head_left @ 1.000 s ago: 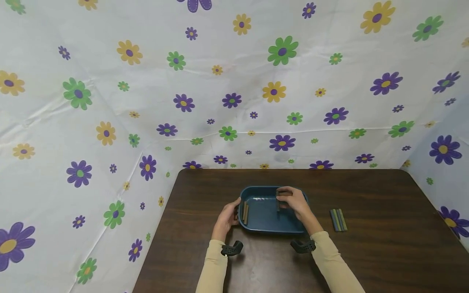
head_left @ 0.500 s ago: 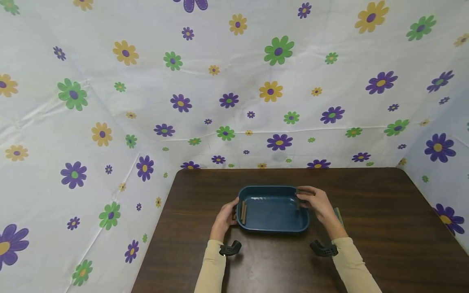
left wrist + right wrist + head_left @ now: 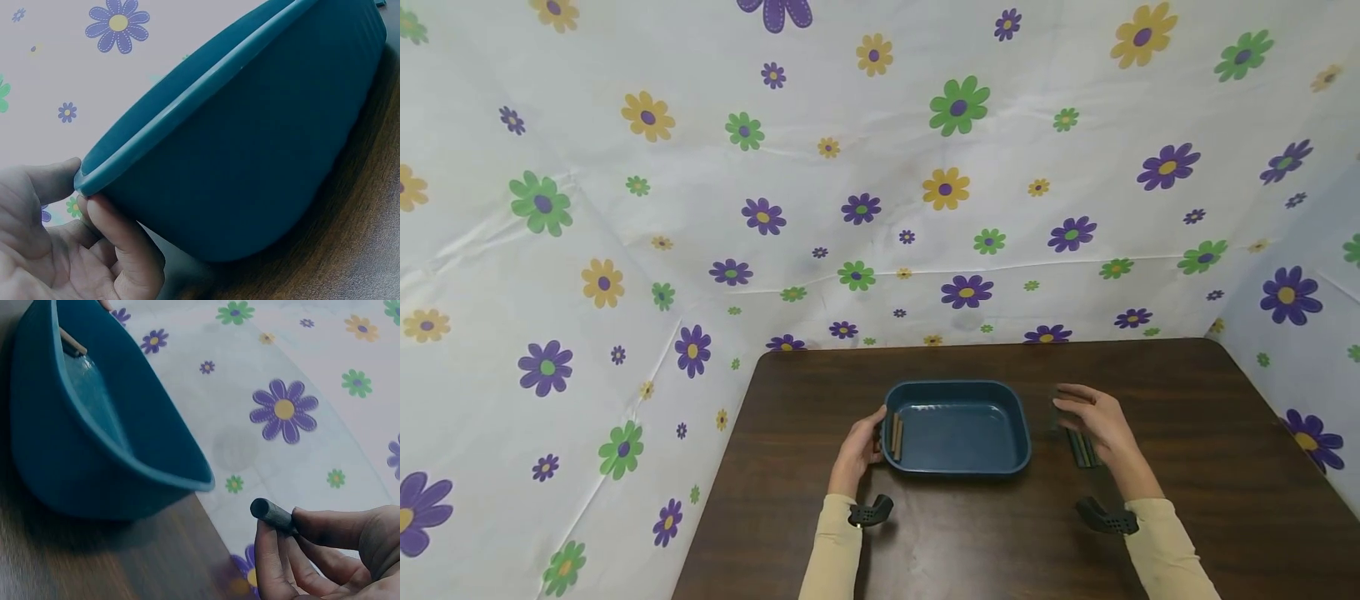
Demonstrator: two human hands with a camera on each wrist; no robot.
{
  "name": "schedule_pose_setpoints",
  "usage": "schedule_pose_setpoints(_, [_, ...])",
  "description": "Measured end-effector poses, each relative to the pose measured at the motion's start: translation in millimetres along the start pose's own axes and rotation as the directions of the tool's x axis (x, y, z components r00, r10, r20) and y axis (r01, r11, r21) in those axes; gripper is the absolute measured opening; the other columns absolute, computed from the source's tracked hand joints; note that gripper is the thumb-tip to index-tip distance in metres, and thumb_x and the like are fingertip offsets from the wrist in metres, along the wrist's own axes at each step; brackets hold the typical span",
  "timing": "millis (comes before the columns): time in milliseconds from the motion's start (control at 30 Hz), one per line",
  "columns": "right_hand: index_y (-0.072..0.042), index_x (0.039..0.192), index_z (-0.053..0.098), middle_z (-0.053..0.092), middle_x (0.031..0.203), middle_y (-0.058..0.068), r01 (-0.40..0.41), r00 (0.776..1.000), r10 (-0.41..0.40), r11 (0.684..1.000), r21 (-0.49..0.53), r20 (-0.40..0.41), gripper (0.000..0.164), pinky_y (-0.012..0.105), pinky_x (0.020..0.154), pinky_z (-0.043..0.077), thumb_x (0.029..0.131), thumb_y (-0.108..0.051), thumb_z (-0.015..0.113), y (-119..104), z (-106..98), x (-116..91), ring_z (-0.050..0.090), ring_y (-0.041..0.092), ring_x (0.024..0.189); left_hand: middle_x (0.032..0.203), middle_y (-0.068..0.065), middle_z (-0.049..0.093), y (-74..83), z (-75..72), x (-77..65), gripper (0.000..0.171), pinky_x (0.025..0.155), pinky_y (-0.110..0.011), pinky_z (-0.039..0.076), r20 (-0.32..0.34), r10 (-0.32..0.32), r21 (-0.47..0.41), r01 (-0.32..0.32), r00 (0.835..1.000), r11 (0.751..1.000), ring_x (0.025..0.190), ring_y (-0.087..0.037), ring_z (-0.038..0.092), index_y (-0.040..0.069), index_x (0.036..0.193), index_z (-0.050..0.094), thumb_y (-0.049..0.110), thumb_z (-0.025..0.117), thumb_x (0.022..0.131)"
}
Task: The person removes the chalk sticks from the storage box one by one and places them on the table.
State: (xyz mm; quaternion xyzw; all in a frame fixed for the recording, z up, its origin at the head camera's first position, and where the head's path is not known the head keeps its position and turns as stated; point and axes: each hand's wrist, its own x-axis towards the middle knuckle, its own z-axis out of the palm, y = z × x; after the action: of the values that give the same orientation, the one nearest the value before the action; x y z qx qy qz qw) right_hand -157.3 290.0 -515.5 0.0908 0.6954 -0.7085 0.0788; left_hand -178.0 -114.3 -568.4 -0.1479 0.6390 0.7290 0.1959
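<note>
A deep blue plastic tub [image 3: 955,472] with rounded corners stands on the table. My left hand [image 3: 856,450] grips its left rim, thumb on top and fingers bent beneath, as the left wrist view shows. Inside, along the left wall, lie brown sticks [image 3: 897,436]. Off the tub's right side my right hand [image 3: 1097,421] pinches a short, dark grey-green round stick [image 3: 272,514] between thumb and fingers, above the table. Below that hand, a row of green and bluish sticks [image 3: 1082,450] lies on the table, partly covered by the fingers.
The dark wood table [image 3: 970,533] has rounded far corners. Behind and beside it hangs a white cloth [image 3: 850,108] printed with flowers. A black wrist-worn device [image 3: 872,510] sits on the left wrist, another [image 3: 1107,517] on the right.
My right hand has moved right, out from over the tub, past its right rim to above the stick row, the stick still in its fingers. The left hand keeps its grip on the rim.
</note>
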Motion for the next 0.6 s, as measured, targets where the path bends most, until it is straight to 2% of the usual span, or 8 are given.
schedule_pose_setpoints(233, [0.017, 0.152, 0.030, 0.064, 0.107, -0.013, -0.022, 1.000, 0.023, 0.998, 0.065, -0.010, 0.070, 0.028, 0.086, 0.057, 0.102, -0.012, 0.069, 7.5, -13.9, -7.8, 0.067, 0.001, 0.097, 0.078, 0.000, 0.055, -3.1, -0.4, 0.2, 0.041, 0.059, -0.025, 0.045, 0.004, 0.017, 0.005, -0.017, 1.000, 1.000, 0.061, -0.009, 0.051, 0.003, 0.103, 0.064, 0.044, 0.057, 0.106])
schedule_pose_setpoints(333, [0.015, 0.151, 0.033, 0.067, 0.103, -0.014, -0.026, 1.000, 0.027, 0.995, 0.096, -0.015, 0.067, 0.025, 0.080, 0.057, 0.101, -0.011, 0.070, 11.3, -19.6, -10.6, 0.067, 0.004, 0.095, 0.081, -0.001, 0.057, -3.7, -0.3, 0.7, 0.042, 0.061, -0.025, 0.046, 0.002, 0.019, 0.004, -0.019, 1.000, 1.000, 0.062, -0.010, 0.053, 0.002, 0.106, 0.064, 0.043, 0.057, 0.106])
schedule_pose_setpoints(467, [0.009, 0.146, 0.047, 0.069, 0.102, -0.013, -0.031, 0.999, 0.035, 0.993, 0.114, -0.035, 0.056, 0.025, 0.073, 0.056, 0.100, -0.011, 0.072, 16.1, -28.7, -13.7, 0.067, 0.006, 0.093, 0.083, -0.002, 0.060, -3.0, 0.5, 0.7, 0.043, 0.061, -0.025, 0.047, 0.001, 0.015, 0.007, -0.015, 1.000, 1.000, 0.064, -0.010, 0.056, 0.000, 0.109, 0.064, 0.042, 0.056, 0.107])
schedule_pose_setpoints(600, [0.003, 0.140, 0.057, 0.069, 0.101, -0.016, -0.019, 0.998, 0.024, 0.994, 0.108, -0.052, 0.045, 0.025, 0.077, 0.057, 0.100, -0.011, 0.072, 21.6, -38.1, -16.9, 0.068, 0.003, 0.093, 0.084, -0.003, 0.060, -1.3, 1.2, 0.0, 0.044, 0.060, -0.025, 0.047, -0.001, 0.016, 0.008, -0.016, 1.000, 1.000, 0.065, -0.011, 0.057, -0.001, 0.111, 0.064, 0.042, 0.056, 0.107])
